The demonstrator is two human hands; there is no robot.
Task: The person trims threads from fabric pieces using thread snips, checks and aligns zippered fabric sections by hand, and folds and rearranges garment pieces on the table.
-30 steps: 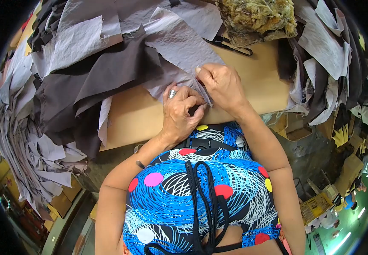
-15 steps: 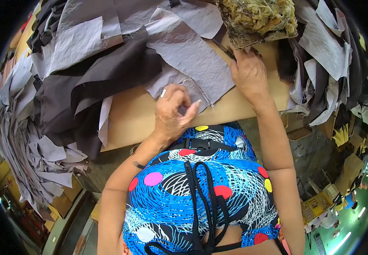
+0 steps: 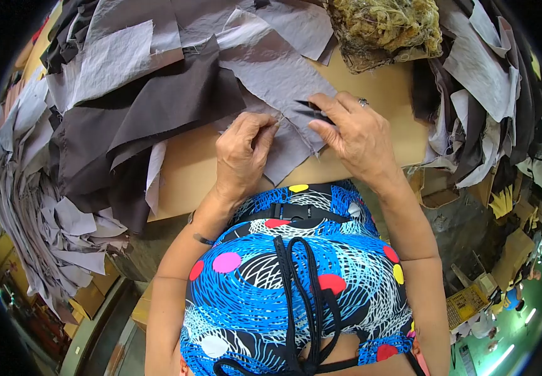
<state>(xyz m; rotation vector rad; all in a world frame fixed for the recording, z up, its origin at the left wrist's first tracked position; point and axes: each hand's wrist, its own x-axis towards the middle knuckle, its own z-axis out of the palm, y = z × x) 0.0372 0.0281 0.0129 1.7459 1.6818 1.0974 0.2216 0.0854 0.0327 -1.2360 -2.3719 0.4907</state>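
Note:
A light grey-mauve cloth piece [image 3: 280, 59] lies across the table in front of me, with a frayed seam running toward its near corner. My left hand [image 3: 243, 150] is closed in a pinch at this seam; a fine pale thread [image 3: 280, 117] shows at its fingertips. In my right hand [image 3: 362, 135] is a pair of small black thread snips [image 3: 312, 111], wrapped by the fingers. Their dark blades point left, over the cloth and toward the left fingertips. A ring shows on the right hand.
Dark cloth pieces [image 3: 164, 106] lie left of the hands. Heaps of grey cloth hang over the left [image 3: 26, 188] and right [image 3: 481, 81] table sides. A block topped with a yellowish thread tangle [image 3: 387, 28] stands at the back right of the tan table [image 3: 186, 182].
My right hand has come away from beside the thread-covered block, moving left and down with the snips in view. My left hand has shifted slightly and closed its fingers at the seam.

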